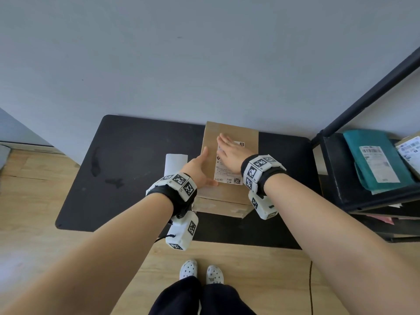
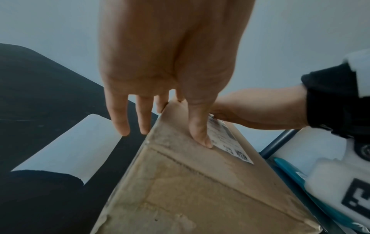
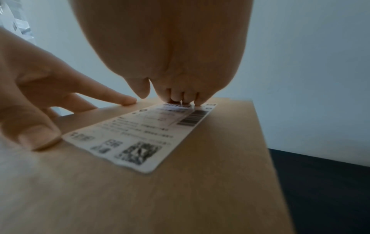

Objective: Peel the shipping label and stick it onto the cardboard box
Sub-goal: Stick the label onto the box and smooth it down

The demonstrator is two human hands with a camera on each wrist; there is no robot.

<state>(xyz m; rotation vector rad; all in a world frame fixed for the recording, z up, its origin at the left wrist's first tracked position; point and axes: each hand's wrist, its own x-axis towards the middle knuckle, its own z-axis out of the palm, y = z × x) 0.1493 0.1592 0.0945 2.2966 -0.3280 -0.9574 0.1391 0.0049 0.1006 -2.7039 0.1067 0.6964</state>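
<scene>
Shipping label [image 1: 228, 172], white with printed text, a barcode and QR codes, lying flat on the top face of the cardboard box [image 1: 247, 142], toward the box's near-left part. Right hand [image 1: 231, 148] spread flat over the label's far end, fingers straight, fingertips [image 3: 176, 101] pressing down near the barcode, as seen from the right wrist. Left hand [image 1: 200, 169] open at the box's left edge, thumb [image 2: 200, 129] lying on the top face just beside the label's left margin, the remaining fingers [image 2: 120, 117] straight and hanging past the box's left side; neither hand gripping anything. Box closed, contents unseen, its front face scuffed, with tape remnants.

Box resting on a black mat [image 1: 127, 169] against a pale wall [image 1: 181, 53]. White sheet of paper [image 1: 176, 162], curled at one end, lying on the mat just left of the box, partly hidden behind the left wrist. Dark smudges on the mat farther left.

Black shelving unit [image 1: 341, 178] to the right, holding a teal mailer bag [image 1: 375, 155] bearing its own white label, and beside it another labelled parcel [image 1: 411, 151] cut off by the frame's edge. Marker-covered white camera units strapped to both wrists. Wooden floor [image 1: 45, 201] beneath, with patterned white shoes [image 1: 201, 270] and dark trousers at the bottom.
</scene>
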